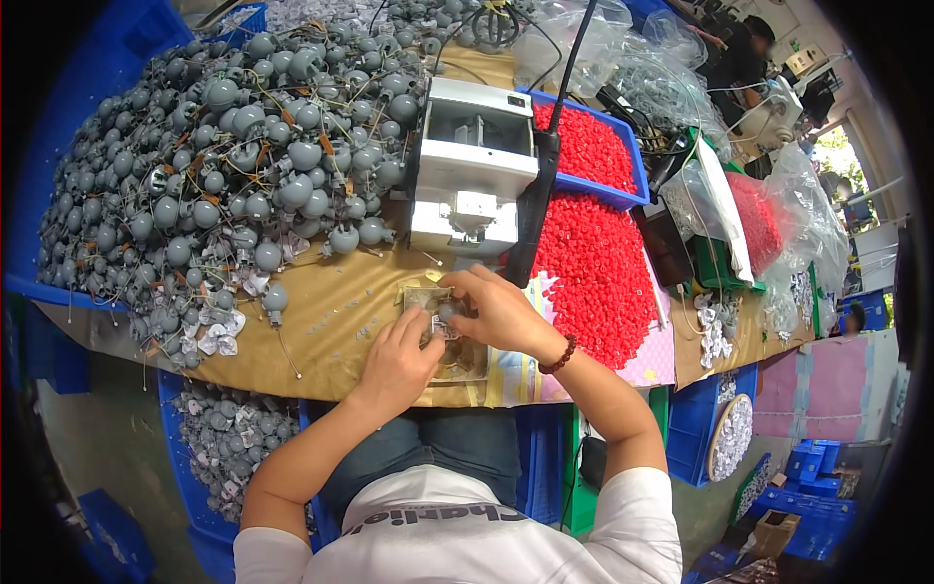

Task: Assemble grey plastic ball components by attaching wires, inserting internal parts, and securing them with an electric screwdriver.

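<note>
My left hand (399,355) and my right hand (501,310) meet over the near edge of the brown-covered table. Between their fingertips is a small grey round bulb (449,312), partly hidden by the fingers. The fingers of both hands are bent and closed around it. Beneath the hands lies a taped, clear-covered work pad (467,366). Just beyond them stands a white and grey bench machine (472,180) with a clear window. A loose grey bulb with a thin wire (274,298) rests to the left of my left hand.
A large heap of grey wired bulbs (224,146) fills the left side. On the right are a pile of small red caps (593,282) and a blue tray (626,193) of more. A black radio with a tall antenna (538,195) stands beside the machine. Blue bins (180,467) sit below.
</note>
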{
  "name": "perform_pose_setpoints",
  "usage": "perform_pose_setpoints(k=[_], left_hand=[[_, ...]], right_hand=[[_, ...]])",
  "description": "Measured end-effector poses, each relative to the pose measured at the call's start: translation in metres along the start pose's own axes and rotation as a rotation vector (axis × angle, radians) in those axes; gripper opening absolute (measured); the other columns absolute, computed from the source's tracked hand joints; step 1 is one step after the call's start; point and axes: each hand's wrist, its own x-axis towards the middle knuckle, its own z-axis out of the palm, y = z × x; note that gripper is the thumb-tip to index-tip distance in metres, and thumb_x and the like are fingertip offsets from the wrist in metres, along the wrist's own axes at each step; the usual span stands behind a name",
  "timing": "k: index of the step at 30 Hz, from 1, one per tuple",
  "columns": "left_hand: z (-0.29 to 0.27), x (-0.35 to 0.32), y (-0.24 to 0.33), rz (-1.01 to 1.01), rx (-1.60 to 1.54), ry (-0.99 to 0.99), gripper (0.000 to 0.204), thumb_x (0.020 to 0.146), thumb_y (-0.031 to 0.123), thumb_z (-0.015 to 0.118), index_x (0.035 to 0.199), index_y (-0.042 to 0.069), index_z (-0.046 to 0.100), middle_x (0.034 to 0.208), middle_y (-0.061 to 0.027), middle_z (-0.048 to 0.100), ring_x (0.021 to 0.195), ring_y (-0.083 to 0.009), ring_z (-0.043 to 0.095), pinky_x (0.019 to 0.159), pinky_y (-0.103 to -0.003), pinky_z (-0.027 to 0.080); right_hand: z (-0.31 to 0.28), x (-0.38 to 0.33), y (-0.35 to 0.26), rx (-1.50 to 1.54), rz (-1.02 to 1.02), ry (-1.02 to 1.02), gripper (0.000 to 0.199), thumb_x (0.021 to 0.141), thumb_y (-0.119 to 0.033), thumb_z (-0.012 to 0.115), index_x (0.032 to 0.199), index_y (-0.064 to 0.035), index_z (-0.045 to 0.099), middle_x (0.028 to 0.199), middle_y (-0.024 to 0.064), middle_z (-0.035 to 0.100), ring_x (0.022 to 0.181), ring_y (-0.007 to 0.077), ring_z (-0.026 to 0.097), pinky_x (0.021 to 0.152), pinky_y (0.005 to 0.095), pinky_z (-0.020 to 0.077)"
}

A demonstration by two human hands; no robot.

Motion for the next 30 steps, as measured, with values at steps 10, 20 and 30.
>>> perform_pose_setpoints(k=[10,20,30], left_hand=[[-0.001,0.031,0.004,-0.166,-0.030,-0.042,0.038,0.079,0.016,0.077,0.114,0.009,0.065,0.103,-0.0080,0.062,0.107,-0.0281,0.059,0.087,-0.043,0.048],[0.004,0.030,0.002,-0.134,-0.033,-0.007,0.037,0.077,0.015,0.077,0.112,0.008,0.066,0.101,-0.0077,0.062,0.103,-0.0276,0.060,0.088,-0.042,0.047],[0.002,0.032,0.002,-0.183,-0.126,0.027,0.039,0.076,0.014,0.078,0.112,0.005,0.067,0.105,-0.0120,0.064,0.106,-0.0326,0.062,0.091,-0.044,0.048]], right_hand=[[0.003,-0.013,0.014,0.235,-0.141,0.364,0.049,0.084,-0.013,0.078,0.129,-0.0054,0.060,0.110,0.0143,0.063,0.093,0.0277,0.063,0.076,0.0343,0.0528],[-0.027,0.042,0.080,0.402,0.123,0.916,0.063,0.094,-0.011,0.073,0.147,0.0012,0.042,0.117,0.0156,0.065,0.099,0.0236,0.067,0.086,0.0342,0.0548],[-0.079,0.056,-0.050,0.900,-0.420,0.880,0.052,0.087,0.011,0.071,0.131,0.0031,0.045,0.083,0.0037,0.066,0.074,0.0130,0.067,0.071,0.0274,0.0557]])
